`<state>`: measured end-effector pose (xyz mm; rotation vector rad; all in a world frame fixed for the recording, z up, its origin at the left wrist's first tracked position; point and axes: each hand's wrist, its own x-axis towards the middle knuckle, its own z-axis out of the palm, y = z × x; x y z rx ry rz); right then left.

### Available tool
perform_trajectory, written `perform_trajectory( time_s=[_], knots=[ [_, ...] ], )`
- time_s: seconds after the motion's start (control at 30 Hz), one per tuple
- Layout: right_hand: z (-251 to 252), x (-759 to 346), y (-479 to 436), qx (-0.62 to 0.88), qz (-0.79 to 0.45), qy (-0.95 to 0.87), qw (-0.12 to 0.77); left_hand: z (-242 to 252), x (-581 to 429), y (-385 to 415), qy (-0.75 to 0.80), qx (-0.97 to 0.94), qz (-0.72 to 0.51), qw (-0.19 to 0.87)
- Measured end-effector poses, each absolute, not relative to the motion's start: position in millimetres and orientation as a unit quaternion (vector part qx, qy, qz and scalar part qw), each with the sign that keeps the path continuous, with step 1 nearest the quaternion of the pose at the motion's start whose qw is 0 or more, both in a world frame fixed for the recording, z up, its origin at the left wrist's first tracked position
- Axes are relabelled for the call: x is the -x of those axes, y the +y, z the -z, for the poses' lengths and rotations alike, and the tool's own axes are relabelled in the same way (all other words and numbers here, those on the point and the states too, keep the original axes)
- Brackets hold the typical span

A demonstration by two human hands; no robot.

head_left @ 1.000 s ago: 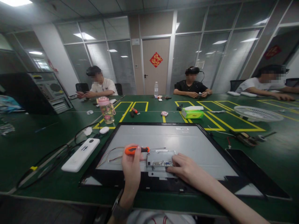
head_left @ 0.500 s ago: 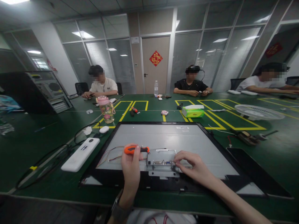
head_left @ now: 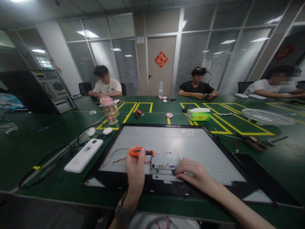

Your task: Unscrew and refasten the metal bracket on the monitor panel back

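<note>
My left hand (head_left: 135,170) is closed round an orange and black screwdriver (head_left: 135,152), held sideways with its dark end pointing right. Just right of it lies a metal housing (head_left: 156,161) with a row of ports, including a blue one, on the back of a flat display panel (head_left: 197,146). At the housing's lower right corner, my right hand (head_left: 196,173) has its thumb and fingers drawn together. Whatever sits between those fingertips is hidden. Thin wires (head_left: 116,161) run across the panel to the left of my left hand.
A white power bank (head_left: 84,156) and black cables (head_left: 45,165) lie left of the panel. Behind stand a pink-lidded bottle (head_left: 110,111) and a green tissue pack (head_left: 198,115). A black phone-like slab (head_left: 259,178) is at right. Several people sit across the table.
My right hand has shifted slightly down and left along the housing's corner, its fingers closer together. The left hand keeps the screwdriver in much the same place. The whole view has shifted slightly.
</note>
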<state>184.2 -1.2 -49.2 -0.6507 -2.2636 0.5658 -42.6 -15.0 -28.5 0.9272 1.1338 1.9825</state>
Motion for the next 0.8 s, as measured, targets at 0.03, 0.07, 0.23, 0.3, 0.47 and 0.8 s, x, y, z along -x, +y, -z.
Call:
perform_trajectory(
  time_s=[0.03, 0.07, 0.23, 0.3, 0.47, 0.8],
  knots=[
    [50, -183, -1, 0.238, -0.212, -0.884, 0.343, 28, 43, -15, 0.434, -0.356, -0.758, 0.331],
    [50, -183, -2, 0.227, -0.204, -0.893, 0.332, 28, 42, -15, 0.435, -0.357, -0.758, 0.329],
    [50, -184, -3, 0.249, -0.126, -0.913, 0.298, 29, 43, -15, 0.436, -0.357, -0.758, 0.329],
    [49, -185, -3, 0.262, -0.105, -0.916, 0.286, 30, 44, -14, 0.435, -0.356, -0.758, 0.332],
    [46, -187, -7, 0.261, -0.117, -0.924, 0.255, 31, 44, -14, 0.435, -0.342, -0.763, 0.335],
    [52, -191, -12, 0.302, -0.043, -0.924, 0.23, 28, 43, -15, 0.443, -0.346, -0.754, 0.339]
  ],
)
